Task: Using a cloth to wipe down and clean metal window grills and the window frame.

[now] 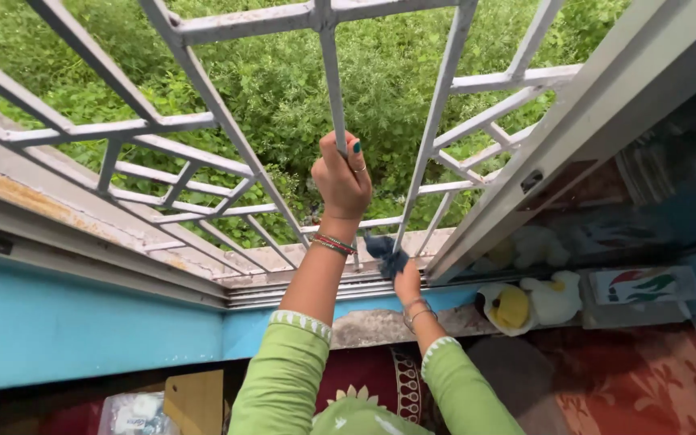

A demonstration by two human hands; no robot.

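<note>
- The left hand (343, 179) is closed in a fist around one upright bar of the white metal window grille (203, 121), with the thumb on top; a ring and dark teal nail polish are visible on it.
- Coloured bangles sit on the left wrist, and both arms wear light green sleeves with white trim.
- The right hand (407, 281) is lower and to the right of the grille bar that the left hand grips. Its fingers are closed on a small dark blue cloth (386, 252).
- The cloth is pressed at the foot of the grille, just above the window track (300, 292), beside the next upright bar to the right.
- Right of the grille stands the sliding window frame (573, 137), pale grey, with dark glass behind it.
- Below the grille, the wall (82, 322) is painted bright blue, with a worn grey patch under the right hand.
- To the right of the grille's foot, on the ledge, lie a white and yellow soft toy (529, 302) and, next to it, a flat rectangular white card (642, 286) with red and green shapes.
- Far under the grille, at the lower left edge, there is a clear plastic package (133, 413) with a white label, and a tan wooden board (195, 400) touching it.
- A red patterned carpet (646, 387) covers the floor at the lower right.
- Behind the grille, only green bushes (283, 80) are seen.
</note>
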